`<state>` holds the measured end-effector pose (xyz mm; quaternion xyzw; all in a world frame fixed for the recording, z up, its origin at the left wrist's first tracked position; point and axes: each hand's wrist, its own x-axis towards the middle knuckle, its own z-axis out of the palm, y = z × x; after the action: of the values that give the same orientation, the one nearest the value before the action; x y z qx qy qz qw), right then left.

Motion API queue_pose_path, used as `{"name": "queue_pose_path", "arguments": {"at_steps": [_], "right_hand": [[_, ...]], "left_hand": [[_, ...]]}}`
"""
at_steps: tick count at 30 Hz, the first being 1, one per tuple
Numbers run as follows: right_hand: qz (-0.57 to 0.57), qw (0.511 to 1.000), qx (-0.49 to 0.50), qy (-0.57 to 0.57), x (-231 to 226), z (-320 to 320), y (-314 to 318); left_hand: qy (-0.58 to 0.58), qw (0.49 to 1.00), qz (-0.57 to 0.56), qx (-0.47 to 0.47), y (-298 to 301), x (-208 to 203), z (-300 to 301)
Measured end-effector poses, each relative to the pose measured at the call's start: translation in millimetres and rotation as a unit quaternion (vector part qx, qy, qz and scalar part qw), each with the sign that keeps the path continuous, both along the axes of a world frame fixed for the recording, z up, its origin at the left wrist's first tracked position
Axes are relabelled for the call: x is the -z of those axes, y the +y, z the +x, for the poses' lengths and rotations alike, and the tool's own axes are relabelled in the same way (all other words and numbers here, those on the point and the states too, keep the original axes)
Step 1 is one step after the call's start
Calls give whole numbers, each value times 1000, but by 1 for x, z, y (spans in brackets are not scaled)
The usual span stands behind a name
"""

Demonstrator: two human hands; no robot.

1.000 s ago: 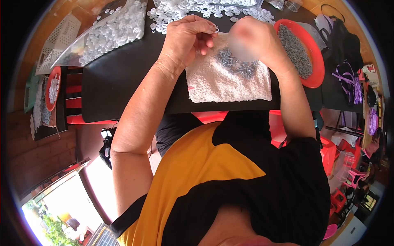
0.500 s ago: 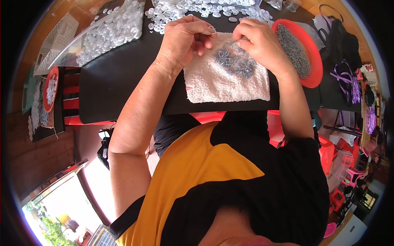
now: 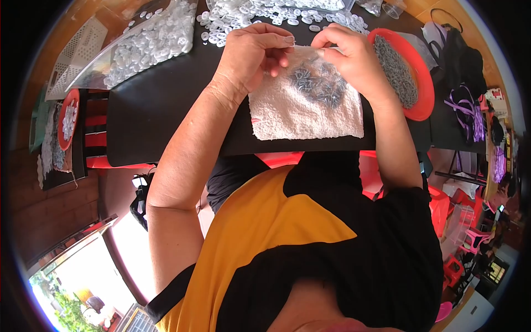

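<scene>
Above the far edge of a pale towel [image 3: 304,122], my left hand [image 3: 251,52] pinches a small white piece [image 3: 294,42] between thumb and forefinger. A short gap away, to the right, my right hand [image 3: 354,58] is closed, its thumb and forefinger together; whatever they hold is too small or hidden to name. Between and below the hands, a loose heap of small grey metal screws or pins [image 3: 321,88] lies on the towel. Just right of my right hand is a red plate [image 3: 423,83] with a large pile of similar grey metal pieces [image 3: 395,69].
White oval plastic pieces [image 3: 293,22] lie scattered along the far side of the black table [image 3: 149,122]. A clear bag [image 3: 152,47] full of them rests at the far left. A perforated white basket [image 3: 77,55] stands beyond it. Purple straps [image 3: 470,113] and a black bag [image 3: 462,61] are at the right.
The fingers of my right hand have shifted slightly to the left and up, and the fingertips of both hands are a little closer together. The towel and heap look unchanged.
</scene>
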<state>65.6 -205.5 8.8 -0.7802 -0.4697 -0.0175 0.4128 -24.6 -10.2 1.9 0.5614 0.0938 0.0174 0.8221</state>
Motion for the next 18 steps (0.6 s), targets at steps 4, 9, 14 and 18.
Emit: {"name": "queue_pose_path", "arguments": {"at_steps": [4, 9, 14, 18], "right_hand": [[-73, 985, -6, -155, 2, -4, 3], [-111, 977, -19, -181, 14, 0, 6], [-113, 978, -6, -175, 15, 0, 6], [-101, 977, -12, -185, 12, -4, 7]], "left_hand": [[7, 1000, 2, -14, 0, 0, 0], [6, 1000, 8, -13, 0, 2, 1], [8, 1000, 5, -6, 0, 2, 1], [8, 1000, 10, -11, 1, 1, 0]]}}
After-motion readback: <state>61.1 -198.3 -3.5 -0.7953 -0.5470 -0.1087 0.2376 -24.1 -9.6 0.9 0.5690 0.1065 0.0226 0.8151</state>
